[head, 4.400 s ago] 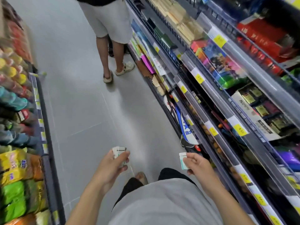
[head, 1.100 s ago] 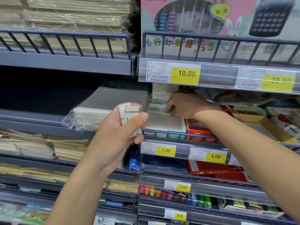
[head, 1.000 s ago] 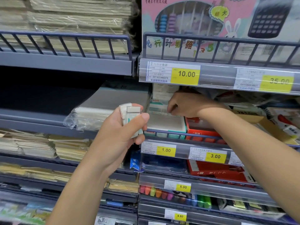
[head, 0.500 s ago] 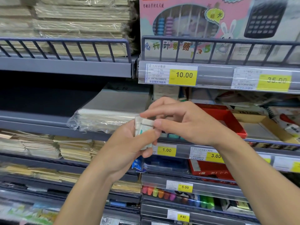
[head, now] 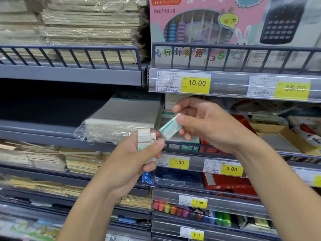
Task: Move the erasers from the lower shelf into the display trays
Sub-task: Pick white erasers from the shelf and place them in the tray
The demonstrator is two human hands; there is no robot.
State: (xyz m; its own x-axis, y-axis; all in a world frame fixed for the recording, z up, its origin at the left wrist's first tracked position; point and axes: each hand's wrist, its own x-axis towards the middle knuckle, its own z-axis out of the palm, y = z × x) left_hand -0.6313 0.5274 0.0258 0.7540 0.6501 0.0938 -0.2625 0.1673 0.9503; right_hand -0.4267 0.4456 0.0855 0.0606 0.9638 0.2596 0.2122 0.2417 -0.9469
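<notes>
**In the stationery aisle, both hands hold erasers before the shelf**

On the far left, plastic-wrapped stacks of paper pads (head: 73, 28) sit behind a wire rail (head: 69, 56), and further bundles of paper (head: 43, 159) lie on the shelves below. A flat wrapped pack of white sheets (head: 121, 122) juts out over the middle shelf edge.

In front of that pack, the person's left hand (head: 132, 164) is raised with fingers and thumb curled round a small stack of erasers (head: 145, 141), white with pale green sleeves, standing upright in the grip. Just to its right, nearly touching, the right hand (head: 208, 126) pinches a single eraser (head: 170, 129) between thumb and fingertips, tilted with its lower end toward the stack.

Behind the right hand a display tray (head: 184, 145) of green-and-white goods rests above a yellow 1.00 price tag (head: 178, 162). A red tray (head: 243, 122) stands beside it, over a 3.00 tag (head: 231, 169). Above, a pink abacus box (head: 199, 26) sits over a 10.00 tag (head: 196, 83), with a calculator box (head: 284, 20) at the right. Coloured highlighters (head: 173, 208) line a lower shelf.
</notes>
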